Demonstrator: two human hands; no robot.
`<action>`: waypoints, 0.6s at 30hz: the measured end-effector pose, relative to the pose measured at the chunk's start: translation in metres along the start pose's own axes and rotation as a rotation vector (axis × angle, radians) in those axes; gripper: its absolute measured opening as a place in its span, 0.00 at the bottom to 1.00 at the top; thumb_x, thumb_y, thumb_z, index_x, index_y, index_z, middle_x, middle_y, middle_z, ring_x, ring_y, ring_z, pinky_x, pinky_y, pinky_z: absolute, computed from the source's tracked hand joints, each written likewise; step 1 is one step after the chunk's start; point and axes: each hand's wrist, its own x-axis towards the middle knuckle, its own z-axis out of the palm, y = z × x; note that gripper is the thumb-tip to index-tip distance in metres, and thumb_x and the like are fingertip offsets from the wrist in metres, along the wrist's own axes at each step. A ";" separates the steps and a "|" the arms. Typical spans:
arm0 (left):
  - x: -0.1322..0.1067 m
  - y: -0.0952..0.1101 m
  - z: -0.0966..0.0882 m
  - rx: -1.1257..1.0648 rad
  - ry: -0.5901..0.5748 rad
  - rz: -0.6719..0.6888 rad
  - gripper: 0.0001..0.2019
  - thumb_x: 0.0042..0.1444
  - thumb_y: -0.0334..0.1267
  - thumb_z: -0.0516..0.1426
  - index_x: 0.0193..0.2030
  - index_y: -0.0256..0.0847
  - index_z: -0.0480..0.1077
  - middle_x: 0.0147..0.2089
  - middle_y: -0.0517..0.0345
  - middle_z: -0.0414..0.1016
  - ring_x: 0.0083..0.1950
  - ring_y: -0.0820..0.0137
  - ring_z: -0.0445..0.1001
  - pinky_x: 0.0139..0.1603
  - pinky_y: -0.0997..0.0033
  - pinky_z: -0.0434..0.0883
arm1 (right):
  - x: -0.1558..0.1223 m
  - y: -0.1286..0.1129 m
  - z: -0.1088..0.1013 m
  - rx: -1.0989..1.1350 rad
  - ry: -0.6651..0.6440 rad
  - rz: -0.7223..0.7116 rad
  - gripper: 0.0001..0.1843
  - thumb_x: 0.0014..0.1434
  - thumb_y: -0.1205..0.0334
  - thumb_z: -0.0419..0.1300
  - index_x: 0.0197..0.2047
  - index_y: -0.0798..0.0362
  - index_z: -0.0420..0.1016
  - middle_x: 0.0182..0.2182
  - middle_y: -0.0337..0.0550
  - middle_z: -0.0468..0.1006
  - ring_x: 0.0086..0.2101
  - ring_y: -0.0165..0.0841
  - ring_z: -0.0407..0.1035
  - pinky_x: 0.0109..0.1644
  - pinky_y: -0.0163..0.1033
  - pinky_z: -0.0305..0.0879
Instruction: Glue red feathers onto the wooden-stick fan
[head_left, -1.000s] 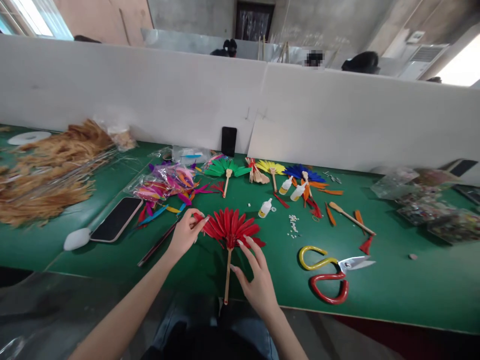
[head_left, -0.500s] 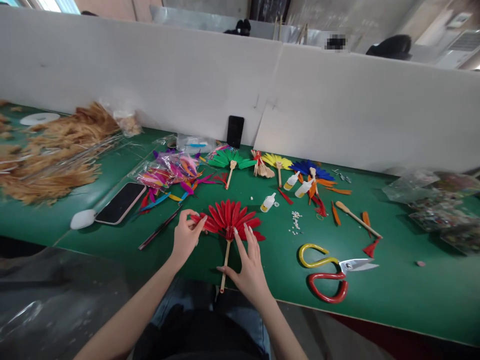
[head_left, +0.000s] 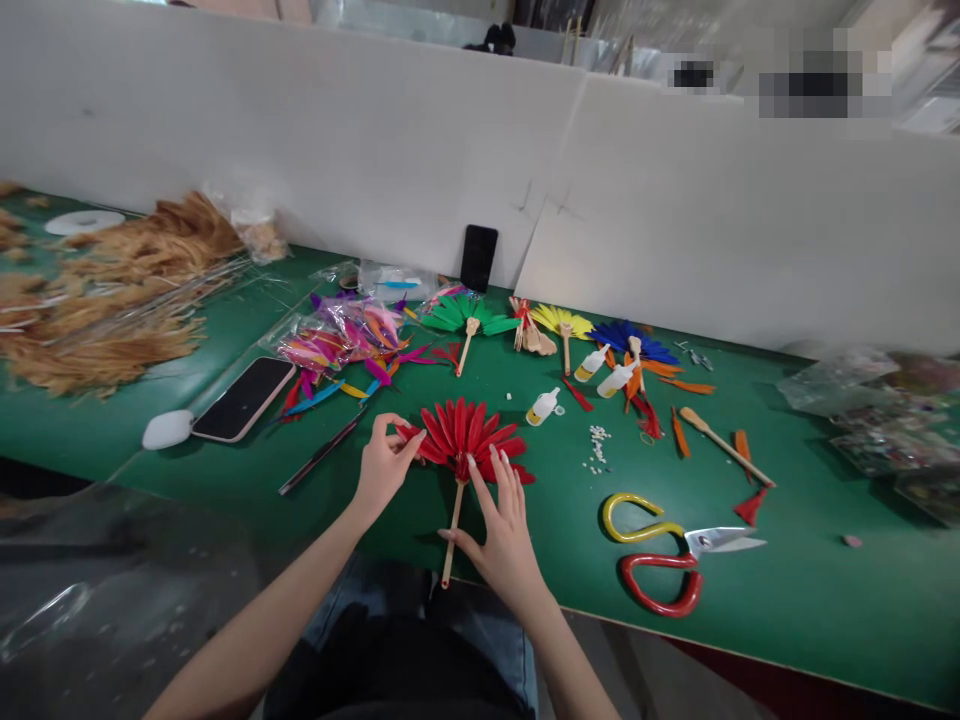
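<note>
A red feather fan (head_left: 466,432) with a slim wooden handle (head_left: 454,530) lies near the table's front edge. My left hand (head_left: 384,465) pinches a red feather at the fan's left side between thumb and fingers. Across the lower right feathers, my right hand (head_left: 501,520) rests flat with its fingers stretched out, and its thumb touches the handle. Behind it are a green feather fan (head_left: 471,318), a yellow feather fan (head_left: 561,322) and a blue feather fan (head_left: 637,342). Small white glue bottles (head_left: 542,407) stand or lean to the right of the red fan.
Scissors (head_left: 694,550) lie blades apart at right, below white beads (head_left: 598,445) and a wooden stick with a tassel (head_left: 724,445). Left are a phone (head_left: 244,400), a pen (head_left: 322,455), bagged coloured feathers (head_left: 345,335) and tan plumes (head_left: 135,300). A white partition (head_left: 337,150) bounds the back.
The view has shifted slightly. My left hand has moved a little to the right, closer to the fan's middle, still pinching the feather. My right hand stays on the fan.
</note>
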 end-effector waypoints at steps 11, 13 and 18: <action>-0.006 0.003 -0.003 0.149 -0.004 0.042 0.20 0.53 0.50 0.57 0.47 0.45 0.58 0.26 0.64 0.76 0.25 0.68 0.76 0.27 0.75 0.67 | 0.008 0.010 -0.003 -0.113 -0.061 -0.131 0.34 0.61 0.46 0.53 0.68 0.42 0.50 0.69 0.48 0.39 0.66 0.50 0.38 0.62 0.61 0.50; -0.006 0.003 -0.005 0.263 0.004 0.072 0.22 0.54 0.51 0.56 0.51 0.45 0.58 0.26 0.65 0.75 0.22 0.70 0.73 0.26 0.74 0.66 | 0.008 0.010 -0.003 -0.116 -0.060 -0.132 0.34 0.61 0.45 0.53 0.68 0.42 0.50 0.69 0.48 0.39 0.66 0.50 0.39 0.62 0.61 0.51; 0.001 0.002 -0.017 0.392 0.011 0.080 0.23 0.56 0.52 0.52 0.54 0.42 0.58 0.24 0.65 0.72 0.23 0.69 0.72 0.26 0.74 0.64 | 0.009 0.010 -0.004 -0.119 -0.046 -0.141 0.34 0.61 0.46 0.53 0.67 0.41 0.51 0.69 0.46 0.39 0.66 0.50 0.41 0.62 0.61 0.51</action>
